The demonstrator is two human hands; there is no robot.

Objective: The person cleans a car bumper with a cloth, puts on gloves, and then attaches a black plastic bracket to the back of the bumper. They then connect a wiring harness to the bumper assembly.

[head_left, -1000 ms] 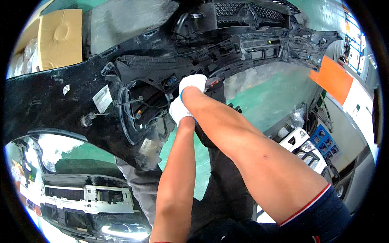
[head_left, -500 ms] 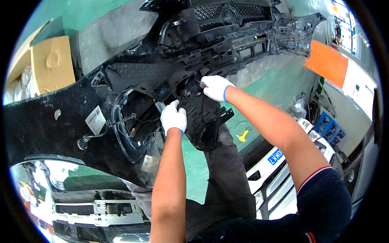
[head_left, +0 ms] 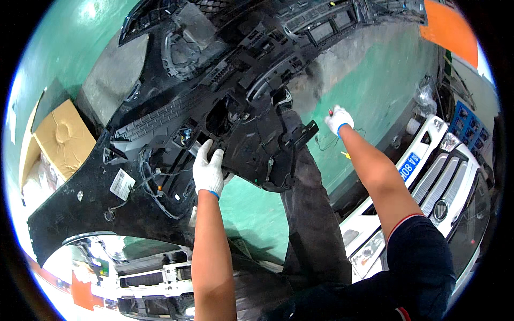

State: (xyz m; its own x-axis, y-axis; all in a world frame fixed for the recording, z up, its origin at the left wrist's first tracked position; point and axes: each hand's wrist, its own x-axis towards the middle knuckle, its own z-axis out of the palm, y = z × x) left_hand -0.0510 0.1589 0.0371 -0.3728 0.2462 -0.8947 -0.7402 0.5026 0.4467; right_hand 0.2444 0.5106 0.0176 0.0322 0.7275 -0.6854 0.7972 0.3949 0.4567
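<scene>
A large black car bumper [head_left: 150, 155] lies with its inner side up, covered in brackets and wiring. My left hand [head_left: 208, 170], in a white glove, rests with fingers apart on the bumper, beside a dark plastic panel [head_left: 262, 144]. My right hand [head_left: 339, 117], also gloved, is off to the right, clear of the bumper and over the green floor. Its fingers are closed round something small with a reddish tip, too small to make out. Thin wiring [head_left: 160, 172] runs round the lamp opening left of my left hand.
A cardboard box [head_left: 64, 140] with plastic wrap stands at the left. White vehicle fronts [head_left: 423, 176] lie at the lower right, close to my right arm. A yellow object [head_left: 346, 155] with a thin cord is on the floor [head_left: 369, 91]. An orange panel [head_left: 450, 29] stands at the far right.
My right hand has left the bumper and swung right over the floor. My left hand has opened out on the bumper. The view has shifted, so the bumper sits differently.
</scene>
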